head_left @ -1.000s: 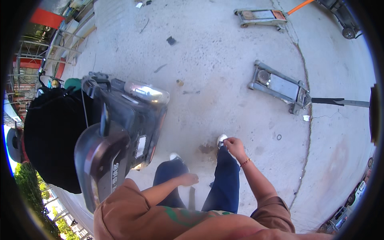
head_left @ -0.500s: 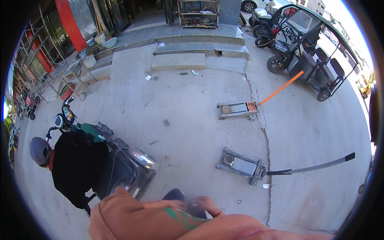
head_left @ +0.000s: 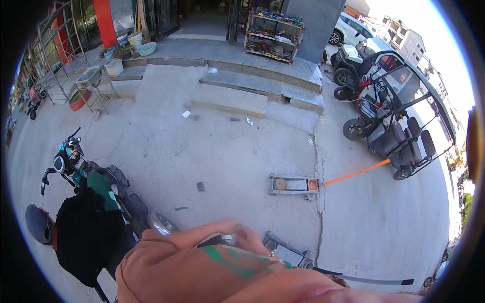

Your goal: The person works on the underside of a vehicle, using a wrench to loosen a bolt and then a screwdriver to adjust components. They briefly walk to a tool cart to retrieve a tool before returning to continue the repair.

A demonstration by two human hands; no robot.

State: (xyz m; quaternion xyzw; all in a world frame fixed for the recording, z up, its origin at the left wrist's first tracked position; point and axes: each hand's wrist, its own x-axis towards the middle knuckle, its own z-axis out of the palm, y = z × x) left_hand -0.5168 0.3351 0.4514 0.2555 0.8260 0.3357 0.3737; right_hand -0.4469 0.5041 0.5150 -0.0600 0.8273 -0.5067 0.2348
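Note:
My left hand (head_left: 228, 225) and my right hand (head_left: 248, 241) meet in front of my body, at the lower middle of the view. The fingers of both look curled in toward each other. Whatever lies between them, if anything, is too small to make out. My brown top with a green print (head_left: 222, 262) fills the space below. Just right of my right hand lies a grey floor jack (head_left: 290, 252), partly hidden by my body; its long grey handle (head_left: 374, 280) stretches off to the right.
Farther ahead stands another floor jack (head_left: 294, 185) with an orange handle (head_left: 356, 172). On the left is a green electric scooter (head_left: 101, 187), a black cover (head_left: 88, 232) and grey helmet (head_left: 38, 224) on it. Steps (head_left: 230, 98) lead to a tool rack (head_left: 273, 38). A three-wheeler (head_left: 389, 121) stands right.
My view has tilted up and turned, so both jacks and the scooter sit lower in it. My hands have risen and remain close together.

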